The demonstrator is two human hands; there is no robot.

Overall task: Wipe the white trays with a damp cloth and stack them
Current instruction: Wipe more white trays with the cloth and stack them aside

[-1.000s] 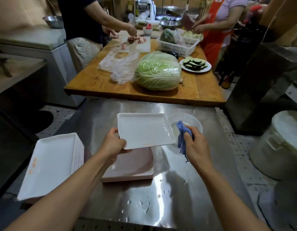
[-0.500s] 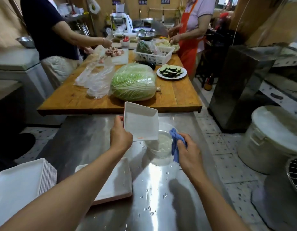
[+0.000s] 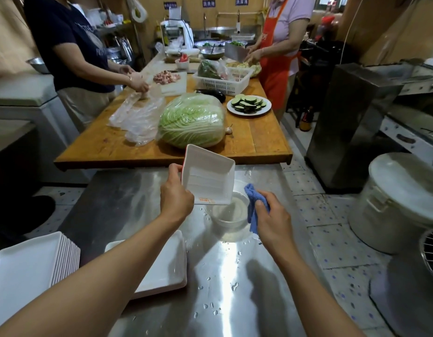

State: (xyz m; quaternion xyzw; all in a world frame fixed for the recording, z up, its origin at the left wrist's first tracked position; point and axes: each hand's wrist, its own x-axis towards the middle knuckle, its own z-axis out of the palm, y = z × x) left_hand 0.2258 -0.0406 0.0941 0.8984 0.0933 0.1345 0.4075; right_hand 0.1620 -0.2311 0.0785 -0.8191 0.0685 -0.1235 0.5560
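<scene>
Head view: the left hand grips a white tray by its left edge, thumb over the rim, and holds it tilted up over a clear bowl of water on the steel table. The tray's lower right corner hangs just above the bowl's rim. The right hand is clenched round a blue cloth, bunched beside the bowl and just right of the tray.

Nearer the person, a single tray lies flat on the table, partly hidden by the left forearm — and at far left stands a stack of trays. Water drops dot the steel between the arms.

Risks, as a judgement: the tray is held by one edge only, so a hard wipe from the cloth could twist it out of the grip or knock its corner into the bowl — spilling water. The wet table could also let the flat tray slide when another is set on it.
</scene>
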